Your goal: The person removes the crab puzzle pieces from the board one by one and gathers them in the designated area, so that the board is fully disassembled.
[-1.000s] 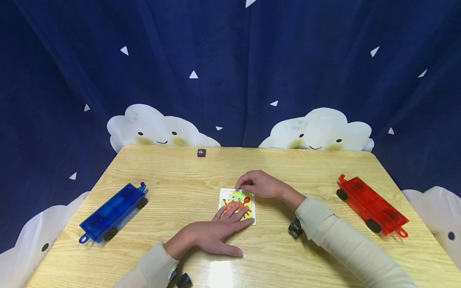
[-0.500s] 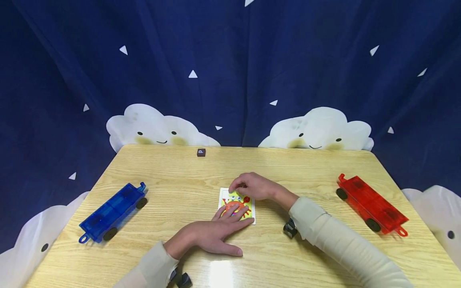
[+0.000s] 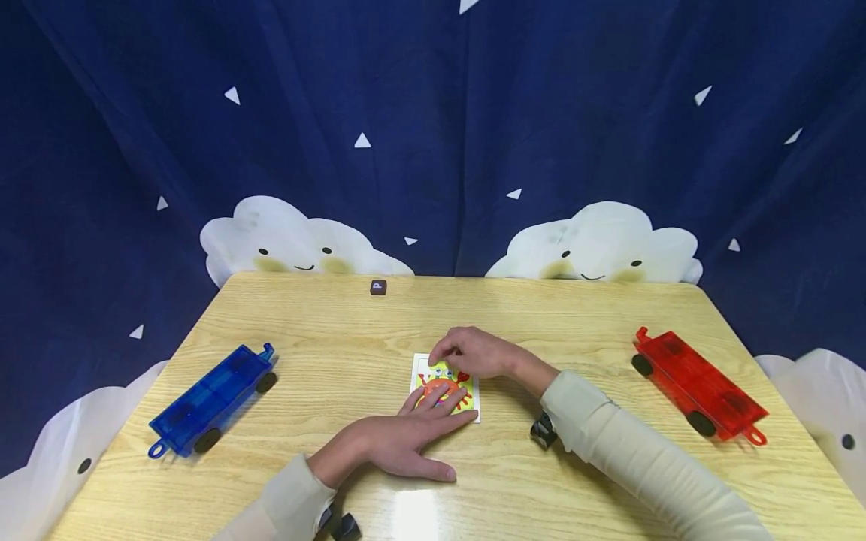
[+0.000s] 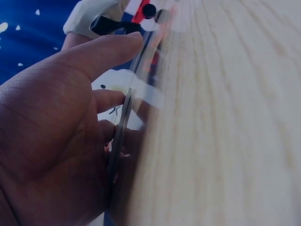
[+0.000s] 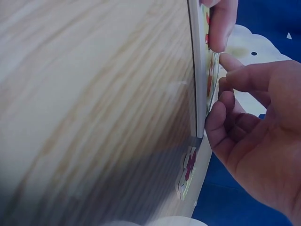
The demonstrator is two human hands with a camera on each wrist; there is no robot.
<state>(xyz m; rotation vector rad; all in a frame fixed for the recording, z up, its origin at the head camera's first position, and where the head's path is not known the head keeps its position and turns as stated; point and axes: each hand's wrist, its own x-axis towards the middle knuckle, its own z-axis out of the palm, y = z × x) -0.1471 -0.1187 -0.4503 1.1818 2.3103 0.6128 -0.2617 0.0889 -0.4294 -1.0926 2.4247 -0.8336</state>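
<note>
A small square jigsaw puzzle (image 3: pixel 476 398) with a white border shows an orange crab on yellow. My left hand (image 3: pixel 406 443) lies across its lower part, fingers spread and straight over the crab, thumb on the table side. At the top edge, my right hand (image 3: pixel 476 352) has curled fingers, thumb and index meeting at a puzzle piece (image 5: pixel 216 68) whose thin edge stands slightly raised in the right wrist view. White backing shows at the puzzle's upper left corner. The right hand hides much of the upper right. The left wrist view shows the board (image 4: pixel 124 113) edge-on beneath the fingers.
A blue toy wagon (image 3: pixel 211 400) stands left on the wooden table (image 3: pixel 325 330), a red toy wagon (image 3: pixel 700 385) right. A small black cube (image 3: pixel 378 287) marked P sits at the back edge. In the right wrist view, a small cut-out shape (image 5: pixel 187 174) lies beside the board.
My right hand has shifted left and slightly nearer along the puzzle's top edge, then barely moved in the last half second. The left hand has stayed in place.
</note>
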